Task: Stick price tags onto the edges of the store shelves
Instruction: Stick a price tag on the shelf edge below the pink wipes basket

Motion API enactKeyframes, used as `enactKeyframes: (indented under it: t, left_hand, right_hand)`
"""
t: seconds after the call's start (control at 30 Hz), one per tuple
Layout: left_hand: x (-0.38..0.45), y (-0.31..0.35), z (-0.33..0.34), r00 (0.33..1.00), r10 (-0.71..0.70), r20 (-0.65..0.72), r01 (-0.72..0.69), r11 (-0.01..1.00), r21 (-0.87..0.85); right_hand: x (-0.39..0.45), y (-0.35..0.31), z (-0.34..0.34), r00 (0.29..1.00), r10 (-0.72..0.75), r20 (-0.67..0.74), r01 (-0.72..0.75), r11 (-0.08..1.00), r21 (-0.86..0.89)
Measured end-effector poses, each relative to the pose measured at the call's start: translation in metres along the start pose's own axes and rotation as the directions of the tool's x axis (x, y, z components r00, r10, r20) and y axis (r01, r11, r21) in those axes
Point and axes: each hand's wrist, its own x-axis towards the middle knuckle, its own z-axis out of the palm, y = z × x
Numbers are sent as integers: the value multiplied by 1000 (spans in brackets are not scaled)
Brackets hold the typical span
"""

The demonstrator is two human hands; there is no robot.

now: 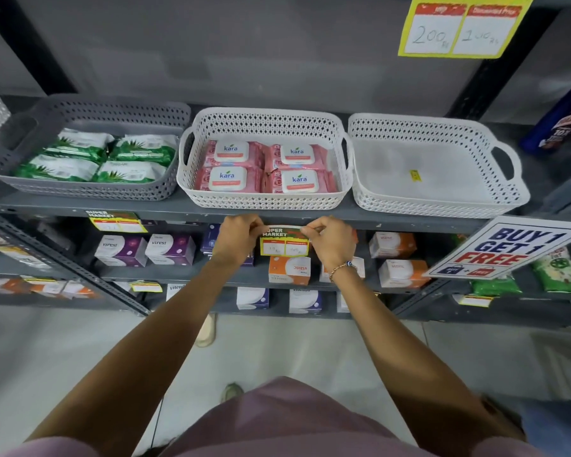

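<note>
Three perforated baskets in a row on the grey shelf (192,209): a grey basket (89,110) at left with four green wipe packs (96,156), a white basket (267,122) in the middle with four pink Kara wipe packs (266,166), two by two, and a second white basket (439,133) at right with only a small yellow sticker (415,175) on its floor.

Two hands raised to the front edge of that shelf, just below the middle basket. Left hand (236,239) pinching the upper left corner of a price tag (284,243); right hand (332,240), beaded bracelet (342,268) at the wrist, pinching the upper right corner. Tag held flat between them, top edge against the shelf lip, yellow lower half hanging over the row beneath.

One matching tag (117,222) already stuck to the same edge, further left. One large yellow price card (459,26) hanging top right, marked 200. One tilted "BUY 1 GET 1 FREE" sign (511,249) at right. Purple and orange boxes on the lower shelves; count unclear.
</note>
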Motion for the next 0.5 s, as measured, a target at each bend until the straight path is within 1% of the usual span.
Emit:
enactKeyframes:
  t: [0.1, 0.23, 0.33, 0.4, 0.5]
  left_hand:
    - [0, -7, -5, 998, 23, -63, -23, 1000, -7]
    - [1, -15, -10, 993, 12, -120, -11, 1000, 6]
    - [0, -17, -12, 987, 30, -158, -29, 1000, 4]
    - [1, -17, -13, 985, 27, -170, -30, 999, -14]
    - [2, -18, -12, 989, -7, -151, 4, 1000, -22]
  right_hand:
    - [1, -10, 11, 1000, 10, -29, -10, 1000, 17]
    - [5, -14, 25, 1000, -1, -12, 1, 1000, 8]
    - [7, -13, 31, 999, -16, -41, 16, 1000, 8]
    - [7, -14, 33, 998, -20, -55, 21, 1000, 16]
    - [8, -14, 34, 998, -5, -63, 6, 1000, 18]
